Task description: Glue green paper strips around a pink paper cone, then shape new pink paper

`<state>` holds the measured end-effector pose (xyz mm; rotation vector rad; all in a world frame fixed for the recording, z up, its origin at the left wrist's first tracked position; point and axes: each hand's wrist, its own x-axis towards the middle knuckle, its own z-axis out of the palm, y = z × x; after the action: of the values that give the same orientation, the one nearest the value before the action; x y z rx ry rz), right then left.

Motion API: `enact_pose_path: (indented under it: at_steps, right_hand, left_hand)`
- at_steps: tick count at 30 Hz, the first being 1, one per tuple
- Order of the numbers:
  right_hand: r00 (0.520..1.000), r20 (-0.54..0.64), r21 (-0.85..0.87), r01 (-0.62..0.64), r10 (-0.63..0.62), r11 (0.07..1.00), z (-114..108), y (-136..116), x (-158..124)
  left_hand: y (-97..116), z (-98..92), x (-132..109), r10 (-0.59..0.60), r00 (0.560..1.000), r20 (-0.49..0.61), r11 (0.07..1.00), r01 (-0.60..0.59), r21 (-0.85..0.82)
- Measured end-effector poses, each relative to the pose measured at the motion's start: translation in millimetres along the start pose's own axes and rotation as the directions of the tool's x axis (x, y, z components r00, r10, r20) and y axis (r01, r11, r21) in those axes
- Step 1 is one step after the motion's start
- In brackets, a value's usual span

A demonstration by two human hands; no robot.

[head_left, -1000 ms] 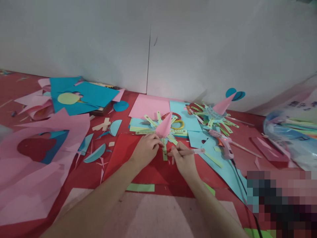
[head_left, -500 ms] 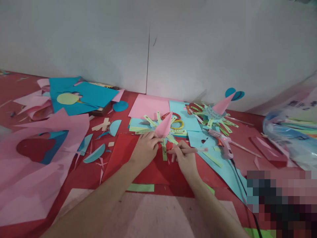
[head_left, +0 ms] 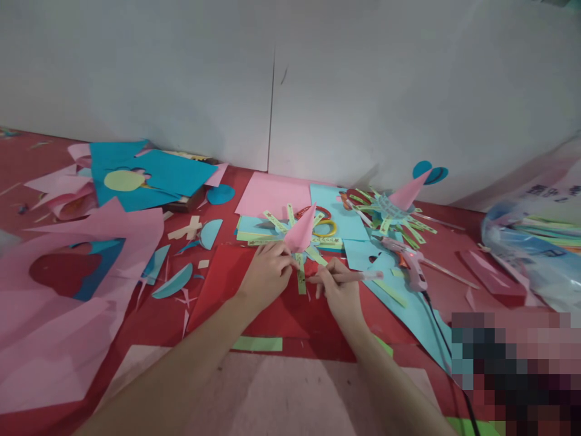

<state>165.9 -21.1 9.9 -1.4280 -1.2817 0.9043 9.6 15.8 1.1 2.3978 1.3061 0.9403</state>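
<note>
Fingers of left hand pinch base edge of pink paper cone. Right hand closed round thin stick, just right of cone. Green strips fan beneath cone. Cone likely light, flimsy, crush-prone: grip gently at base rim.

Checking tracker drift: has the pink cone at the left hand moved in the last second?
No. The pink cone keeps its tip overlapping the scissors handles behind it, left hand pinching its base; right hand holds a stick.

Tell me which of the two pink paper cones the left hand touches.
The nearer pink cone, at the left hand; the other cone stands farther right by the wall, untouched.
</note>
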Motion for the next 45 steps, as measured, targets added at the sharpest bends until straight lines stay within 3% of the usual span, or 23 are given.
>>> enact_pose_path:
  at_steps: [12, 21, 30, 37, 45]
  right_hand:
    - [1.0, -0.014, -0.011, -0.004, 0.004, 1.0, 0.7, 0.3, -1.2]
    - [0.998, -0.028, -0.02, -0.051, 0.051, 0.998, 0.6, -1.6, -1.1]
    - [0.999, -0.034, -0.01, -0.042, 0.041, 0.999, 1.8, -0.7, -1.7]
    - [0.998, -0.031, -0.003, -0.051, 0.051, 0.999, 1.7, -0.4, -0.4]
    - [0.999, -0.027, 0.005, -0.041, 0.041, 0.999, 1.7, 0.5, -1.3]
  left_hand:
    - [2.1, -3.4, 0.5, 0.029, 0.999, -0.017, 0.997, -0.03, -0.076]
    - [0.3, -3.3, 1.4, -0.1, 0.99, -0.099, 0.994, 0.104, 0.027]
    - [2.4, -5.8, 0.6, -0.026, 0.997, -0.068, 0.999, 0.023, -0.032]
    - [-1.5, -1.7, 0.7, -0.096, 0.991, -0.094, 0.995, 0.098, 0.014]
    - [0.6, -3.4, 0.2, -0.05, 0.995, -0.084, 0.998, 0.048, -0.034]
